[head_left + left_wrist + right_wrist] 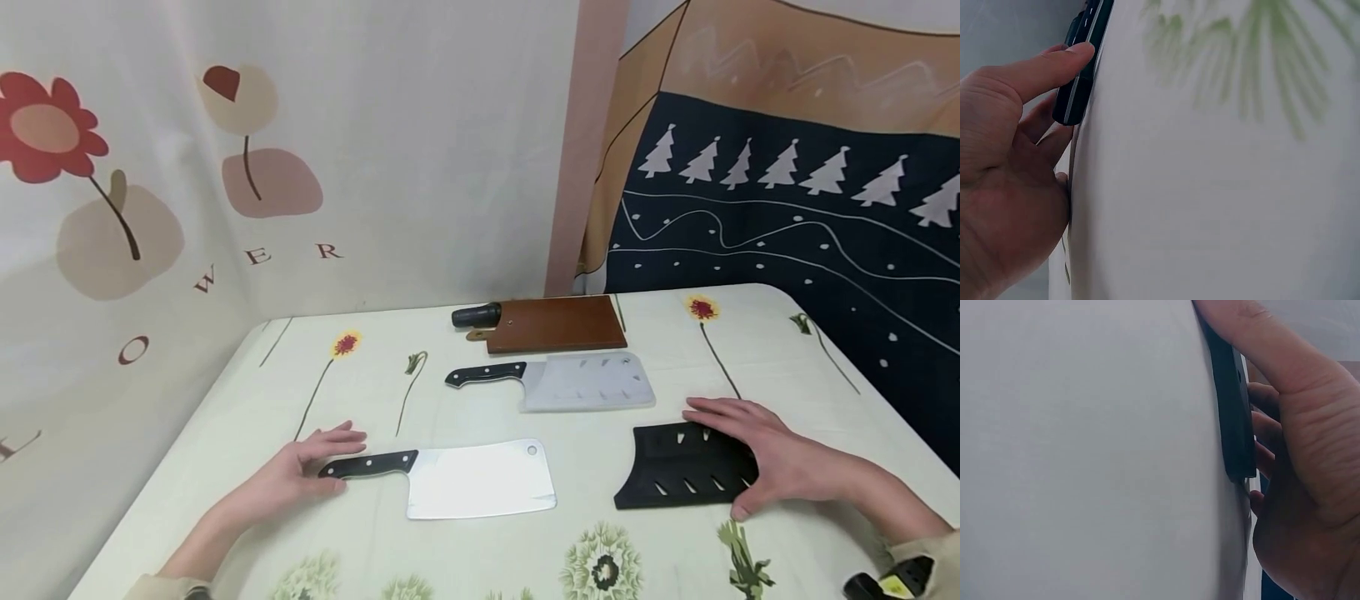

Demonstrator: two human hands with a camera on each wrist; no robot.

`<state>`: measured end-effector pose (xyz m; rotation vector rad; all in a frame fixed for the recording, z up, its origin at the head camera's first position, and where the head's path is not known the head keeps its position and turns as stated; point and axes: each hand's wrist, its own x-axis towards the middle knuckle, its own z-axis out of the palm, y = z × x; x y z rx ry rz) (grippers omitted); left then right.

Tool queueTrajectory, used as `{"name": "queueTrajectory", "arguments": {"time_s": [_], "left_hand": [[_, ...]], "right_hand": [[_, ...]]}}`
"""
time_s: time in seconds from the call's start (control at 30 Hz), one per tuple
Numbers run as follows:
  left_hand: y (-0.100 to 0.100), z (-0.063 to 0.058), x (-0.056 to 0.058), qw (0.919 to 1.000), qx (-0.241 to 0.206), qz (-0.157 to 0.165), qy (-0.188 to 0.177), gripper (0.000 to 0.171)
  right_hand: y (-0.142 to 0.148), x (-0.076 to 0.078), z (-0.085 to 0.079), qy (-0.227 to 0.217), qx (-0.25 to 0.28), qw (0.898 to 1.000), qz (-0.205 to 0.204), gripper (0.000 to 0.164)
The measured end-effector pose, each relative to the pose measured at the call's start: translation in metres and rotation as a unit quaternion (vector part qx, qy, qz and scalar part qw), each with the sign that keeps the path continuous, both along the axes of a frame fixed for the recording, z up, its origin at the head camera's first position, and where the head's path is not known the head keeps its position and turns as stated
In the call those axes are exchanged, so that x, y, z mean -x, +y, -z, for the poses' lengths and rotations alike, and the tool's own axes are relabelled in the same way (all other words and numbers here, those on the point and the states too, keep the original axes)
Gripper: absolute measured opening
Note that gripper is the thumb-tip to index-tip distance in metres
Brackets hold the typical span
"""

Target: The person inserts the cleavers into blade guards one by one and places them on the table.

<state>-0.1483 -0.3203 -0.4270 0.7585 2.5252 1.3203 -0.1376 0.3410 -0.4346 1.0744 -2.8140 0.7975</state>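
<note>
A bare cleaver (pixel 482 479) with a black riveted handle (pixel 375 464) lies flat on the table, its blade toward the right. My left hand (pixel 288 467) is at the handle's end, fingers above it and thumb below, spread loosely. The left wrist view shows the thumb (pixel 1069 65) beside the handle's butt. On the right lies a black slotted blade guard (pixel 686 467). Around its right end my right hand (pixel 787 458) spans with fingers stretched past the far edge and thumb by the near edge. Seen from the right wrist, the guard (pixel 1233 412) sits between thumb and fingers.
Behind the bare cleaver lies a second cleaver in a translucent guard (pixel 592 383), its black handle to the left. Farther back is a brown sheath (pixel 558 325) with a dark handle (pixel 476 316) sticking out. A flower-patterned cloth (pixel 225 400) covers the table; curtains (pixel 420 167) hang behind.
</note>
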Motion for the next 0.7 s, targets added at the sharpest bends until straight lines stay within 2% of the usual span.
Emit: {"name": "queueTrajectory", "arguments": {"time_s": [0.2, 0.47, 0.7], "left_hand": [[0.0028, -0.0038, -0.0013, 0.9987, 0.014, -0.028, -0.039, 0.043], [0.0064, -0.0037, 0.0009, 0.9977, 0.018, -0.053, -0.037, 0.038], [0.0085, -0.0091, 0.0019, 0.9962, 0.014, -0.076, -0.039, 0.039]], "right_hand": [[0.0005, -0.0009, 0.0003, -0.008, 0.001, 1.0, 0.003, 0.115], [-0.0027, -0.0027, 0.0024, -0.017, 0.008, 1.0, 0.019, 0.11], [-0.0076, -0.0016, 0.0024, 0.014, 0.015, 1.0, 0.023, 0.105]]}}
